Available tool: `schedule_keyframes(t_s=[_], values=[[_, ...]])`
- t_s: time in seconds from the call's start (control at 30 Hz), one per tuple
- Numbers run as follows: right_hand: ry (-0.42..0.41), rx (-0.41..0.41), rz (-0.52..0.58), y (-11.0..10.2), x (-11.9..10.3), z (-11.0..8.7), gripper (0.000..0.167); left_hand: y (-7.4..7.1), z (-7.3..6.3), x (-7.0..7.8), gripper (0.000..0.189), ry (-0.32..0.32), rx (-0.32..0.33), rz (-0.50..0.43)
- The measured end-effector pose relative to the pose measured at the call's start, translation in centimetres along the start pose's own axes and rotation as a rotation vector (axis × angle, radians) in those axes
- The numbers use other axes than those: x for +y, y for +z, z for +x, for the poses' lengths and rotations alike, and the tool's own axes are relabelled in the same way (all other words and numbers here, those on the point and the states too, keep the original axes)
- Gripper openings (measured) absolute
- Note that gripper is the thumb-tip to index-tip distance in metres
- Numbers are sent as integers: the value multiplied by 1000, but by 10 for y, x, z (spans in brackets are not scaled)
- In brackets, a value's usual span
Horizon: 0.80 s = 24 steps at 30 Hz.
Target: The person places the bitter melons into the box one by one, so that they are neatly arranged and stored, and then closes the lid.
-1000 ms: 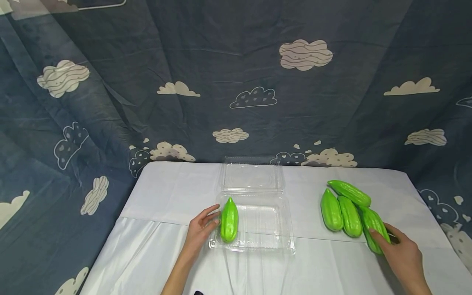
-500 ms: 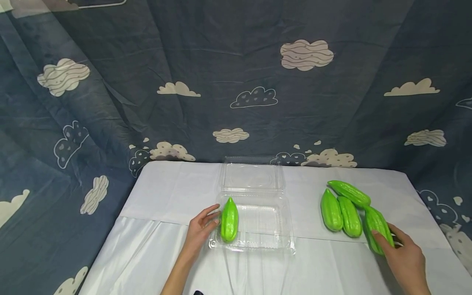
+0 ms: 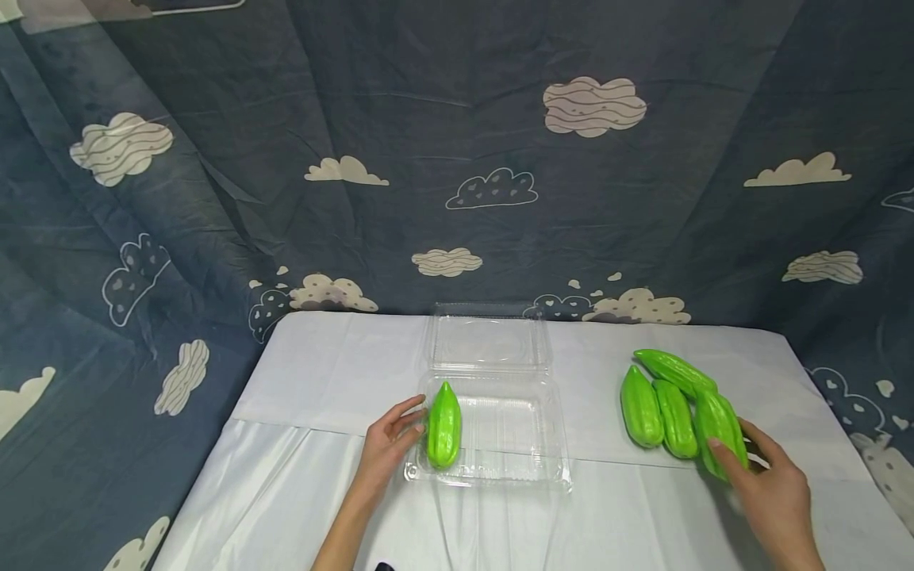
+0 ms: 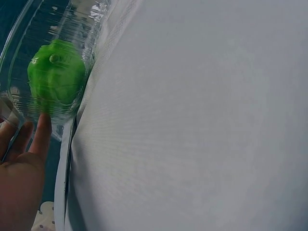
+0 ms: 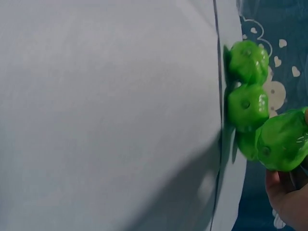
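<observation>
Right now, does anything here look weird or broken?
Nothing looks spilled or broken. The rearmost green vegetable lies more slanted than the others. A dark thing at the head view's bottom edge is too cut off to name.

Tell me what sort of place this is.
Probably a makeshift tabletop work area: a cloud-print curtain hangs behind a white-covered table bearing a clear container and green vegetable-shaped items.
</observation>
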State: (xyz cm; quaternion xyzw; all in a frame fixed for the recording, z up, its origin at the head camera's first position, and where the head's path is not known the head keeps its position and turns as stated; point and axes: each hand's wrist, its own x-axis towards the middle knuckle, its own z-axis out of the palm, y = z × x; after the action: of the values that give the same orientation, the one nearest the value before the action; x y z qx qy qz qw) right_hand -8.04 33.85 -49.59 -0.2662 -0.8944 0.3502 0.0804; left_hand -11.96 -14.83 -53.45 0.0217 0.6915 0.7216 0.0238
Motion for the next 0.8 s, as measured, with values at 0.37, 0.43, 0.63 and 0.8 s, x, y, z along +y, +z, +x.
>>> schedule_keyframes(t_s=[0.37, 0.43, 0.63, 0.8], values=[[-59, -15, 158, 6, -20, -10, 70, 0, 0, -1, 45, 9, 4, -1], [-42, -33, 176, 7, -23, -11, 71, 0, 0, -1, 45, 8, 4, 1], [-11, -65, 205, 14, -34, -16, 72, 0, 0, -2, 45, 7, 2, 2], [-34, -88, 233, 19, -42, -20, 73, 0, 0, -1, 45, 11, -1, 2]])
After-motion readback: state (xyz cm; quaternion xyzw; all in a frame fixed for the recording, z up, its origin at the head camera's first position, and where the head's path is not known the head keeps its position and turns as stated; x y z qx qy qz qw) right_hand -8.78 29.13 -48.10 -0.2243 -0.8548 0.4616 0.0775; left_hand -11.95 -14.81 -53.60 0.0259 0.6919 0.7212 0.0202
